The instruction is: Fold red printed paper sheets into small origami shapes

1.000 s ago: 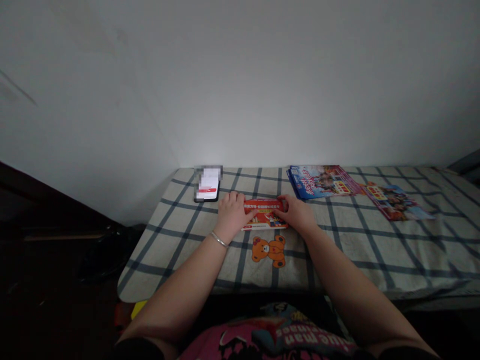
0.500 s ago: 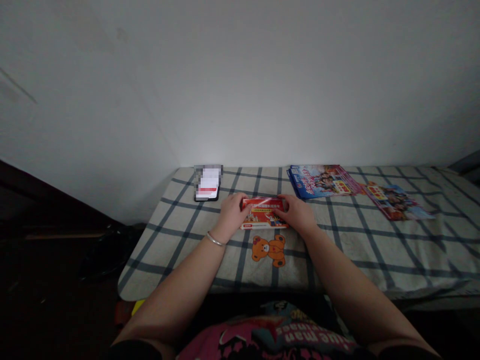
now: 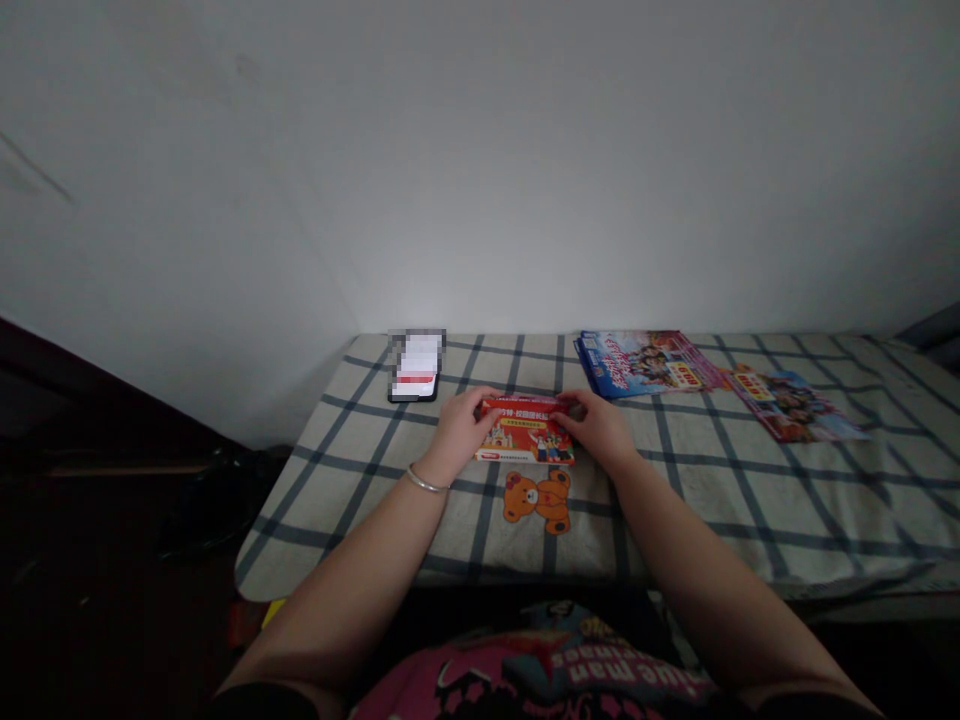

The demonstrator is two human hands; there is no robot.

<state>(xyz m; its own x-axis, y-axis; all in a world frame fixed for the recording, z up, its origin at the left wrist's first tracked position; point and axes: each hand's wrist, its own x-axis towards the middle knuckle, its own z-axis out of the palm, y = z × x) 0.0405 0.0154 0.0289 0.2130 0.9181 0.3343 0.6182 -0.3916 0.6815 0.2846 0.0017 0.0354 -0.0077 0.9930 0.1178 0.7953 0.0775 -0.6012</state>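
A red printed leaflet point(image 3: 529, 435) with yellow lettering and small cartoon figures lies in front of me, and it looks folded along its far edge. Its upper left corner is pinched by my left hand point(image 3: 463, 428), which has a silver bangle at the wrist. On the opposite side, my right hand point(image 3: 598, 428) grips the upper right corner with thumb and fingers. Some fingertips are hidden behind the leaflet's far edge. Just below it, an orange teddy bear picture point(image 3: 537, 501) shows on the checked tablecloth point(image 3: 360, 500).
A phone point(image 3: 417, 365) with a lit, blurred screen lies at the back left. Blue and pink flyers point(image 3: 637, 362) are piled at the back right, with another flyer point(image 3: 801, 405) farther right. Behind the table rises a pale wall point(image 3: 480, 180). A dark bag point(image 3: 221, 500) lies at lower left.
Both thumbs have moved up from the leaflet's face toward its upper corners, so more of its print shows. The leaflet has shifted slightly left and toward me.
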